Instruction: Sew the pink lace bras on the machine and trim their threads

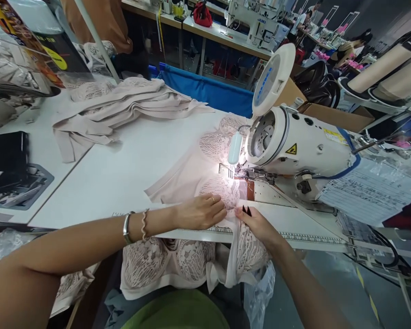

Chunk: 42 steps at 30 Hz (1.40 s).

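- Head view: the sewing machine (pixel 304 141) stands to the right, its round cover (pixel 274 77) swung up; the lamp (pixel 235 148) hangs beside the needle area, and its glare hides detail there.
- Beige cloth (pixel 133 107) lies in a long heap behind, well apart from the hands.
- At far left, a black box (pixel 7 157) sits in a grey tray (pixel 43 187); a handwritten sheet (pixel 376 187) is at the machine's right.
- The bra (pixel 217 189), pale pink with patterned lace cups, lies flat by the needle area, its plain band spreading left.
- The left hand (pixel 202 211) rests on its lace with fingers curled; whether they pinch it, I cannot tell.
- The right hand (pixel 260 224) grips the near edge between thumb and fingers; two black points (pixel 246 210) jut from it, the rest hidden.
- Another bra (pixel 167 262) lies over the lap, just below the tabletop edge.
- The tabletop (pixel 89 192) is white, with a ruler scale (pixel 315 238) along its front.
- Beyond are a blue cloth (pixel 205 91), a second machine (pixel 255 23), a red bag (pixel 202 14) and people at work (pixel 352 48).
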### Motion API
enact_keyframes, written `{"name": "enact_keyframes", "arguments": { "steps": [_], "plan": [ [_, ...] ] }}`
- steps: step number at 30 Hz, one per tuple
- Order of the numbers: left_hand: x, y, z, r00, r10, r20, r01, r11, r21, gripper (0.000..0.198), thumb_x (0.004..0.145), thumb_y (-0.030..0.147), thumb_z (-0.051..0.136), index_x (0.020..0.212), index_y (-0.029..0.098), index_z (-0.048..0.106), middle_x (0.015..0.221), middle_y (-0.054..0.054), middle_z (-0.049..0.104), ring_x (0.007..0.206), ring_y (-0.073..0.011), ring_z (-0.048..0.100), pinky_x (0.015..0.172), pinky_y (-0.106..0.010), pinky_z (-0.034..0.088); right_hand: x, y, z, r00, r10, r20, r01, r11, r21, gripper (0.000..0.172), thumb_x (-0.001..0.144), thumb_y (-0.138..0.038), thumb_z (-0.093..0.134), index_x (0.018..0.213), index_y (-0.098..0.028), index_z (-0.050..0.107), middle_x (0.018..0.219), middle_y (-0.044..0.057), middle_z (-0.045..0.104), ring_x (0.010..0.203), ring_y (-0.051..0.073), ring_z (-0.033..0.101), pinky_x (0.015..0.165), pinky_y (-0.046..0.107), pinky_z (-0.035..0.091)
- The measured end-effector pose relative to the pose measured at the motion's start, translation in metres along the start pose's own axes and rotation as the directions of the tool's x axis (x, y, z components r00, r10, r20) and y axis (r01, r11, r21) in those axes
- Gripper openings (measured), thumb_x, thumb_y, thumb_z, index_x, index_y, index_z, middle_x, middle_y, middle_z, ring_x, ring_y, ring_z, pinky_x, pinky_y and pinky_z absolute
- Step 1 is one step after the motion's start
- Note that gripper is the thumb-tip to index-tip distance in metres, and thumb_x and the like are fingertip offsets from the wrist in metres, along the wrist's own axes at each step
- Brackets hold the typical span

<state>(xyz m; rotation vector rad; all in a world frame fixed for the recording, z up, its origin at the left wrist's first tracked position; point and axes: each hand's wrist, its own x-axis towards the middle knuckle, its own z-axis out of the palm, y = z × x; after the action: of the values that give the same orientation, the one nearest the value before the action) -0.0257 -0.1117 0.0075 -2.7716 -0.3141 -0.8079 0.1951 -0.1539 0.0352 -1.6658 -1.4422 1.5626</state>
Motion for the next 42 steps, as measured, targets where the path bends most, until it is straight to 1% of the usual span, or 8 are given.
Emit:
{"name": "enact_keyframes", "arguments": {
  "steps": [5,19,23,28,31,36,40,42],
  "plan": [
    [0.002,-0.002,0.009,0.99,0.114,0.083,-0.108,0.991,-0.076,0.028,0.101,0.005,0.038,0.081,0.014,0.057,0.071,-0.005,0.055,0.061,-0.0167,0.045,0.057,-0.031,0.035,0.005,0.009,0.001,0.983,-0.099,0.156,0.092,0.995,0.048,0.053,0.083,-0.068,0.062,0.065,-0.021,0.047,0.064,-0.005,0.042,0.064,0.012,0.036,0.064,0.028,0.038],
    [0.001,0.003,0.014,0.995,0.047,0.091,-0.042,0.998,-0.052,0.029,0.1,0.002,0.036,0.084,0.013,0.057,0.071,-0.004,0.055,0.061,-0.016,0.047,0.055,-0.031,0.036,0.013,0.002,0.011,0.971,-0.154,0.185,0.133,0.983,0.125,0.055,0.082,-0.072,0.06,0.063,-0.022,0.047,0.063,-0.003,0.044,0.063,0.014,0.039,0.062,0.028,0.039],
    [0.0,0.001,0.012,0.99,0.008,0.139,0.004,0.996,-0.084,0.027,0.099,0.002,0.037,0.088,0.014,0.058,0.073,-0.004,0.057,0.065,-0.0169,0.049,0.058,-0.032,0.04,0.01,0.007,0.016,0.981,-0.157,0.118,0.147,0.985,0.087,0.05,0.088,-0.065,0.058,0.065,-0.022,0.047,0.065,-0.003,0.047,0.064,0.014,0.042,0.064,0.028,0.04],
    [-0.001,0.005,-0.007,0.992,-0.006,0.122,0.012,0.999,-0.049,0.019,0.1,0.008,0.047,0.089,0.016,0.06,0.077,-0.004,0.06,0.071,-0.0175,0.051,0.061,-0.032,0.038,-0.002,0.003,0.016,0.952,-0.265,-0.153,0.208,0.927,-0.312,0.05,0.093,-0.058,0.047,0.061,-0.024,0.029,0.054,-0.007,0.027,0.053,0.011,0.027,0.054,0.027,0.025],
    [-0.011,-0.001,-0.015,0.995,0.001,0.102,0.002,1.0,-0.03,0.022,0.101,0.007,0.046,0.087,0.017,0.061,0.077,-0.004,0.06,0.072,-0.0172,0.051,0.064,-0.032,0.038,-0.007,-0.003,0.011,0.947,-0.284,-0.148,0.213,0.903,-0.374,0.047,0.093,-0.054,0.046,0.06,-0.024,0.028,0.054,-0.007,0.025,0.052,0.01,0.026,0.053,0.028,0.023],
    [-0.046,-0.051,-0.026,0.931,-0.298,0.209,0.304,0.953,0.007,0.024,0.103,0.009,0.039,0.106,0.016,0.062,0.097,-0.006,0.065,0.086,-0.0182,0.055,0.076,-0.031,0.045,-0.006,-0.005,0.007,0.988,-0.126,0.091,0.143,0.966,-0.217,0.051,0.089,-0.063,0.047,0.061,-0.025,0.03,0.059,-0.006,0.027,0.055,0.01,0.028,0.054,0.027,0.026],
    [-0.059,-0.085,-0.047,0.807,-0.581,0.109,0.571,0.813,0.113,0.031,0.103,0.006,0.028,0.116,0.004,0.056,0.11,-0.012,0.061,0.108,-0.0251,0.052,0.097,-0.049,0.044,-0.002,0.001,0.014,0.99,-0.143,0.013,0.138,0.924,-0.356,0.049,0.09,-0.062,0.043,0.06,-0.024,0.033,0.056,-0.005,0.031,0.056,0.012,0.031,0.055,0.027,0.026],
    [-0.049,-0.083,-0.051,0.796,-0.602,0.052,0.596,0.797,0.101,0.039,0.101,0.001,0.021,0.12,0.001,0.055,0.119,-0.017,0.059,0.117,-0.0288,0.048,0.101,-0.057,0.04,0.0,-0.001,0.017,0.99,-0.137,0.02,0.131,0.887,-0.443,0.048,0.092,-0.058,0.041,0.059,-0.025,0.034,0.054,-0.004,0.034,0.053,0.013,0.034,0.053,0.028,0.026]
  ]
}}
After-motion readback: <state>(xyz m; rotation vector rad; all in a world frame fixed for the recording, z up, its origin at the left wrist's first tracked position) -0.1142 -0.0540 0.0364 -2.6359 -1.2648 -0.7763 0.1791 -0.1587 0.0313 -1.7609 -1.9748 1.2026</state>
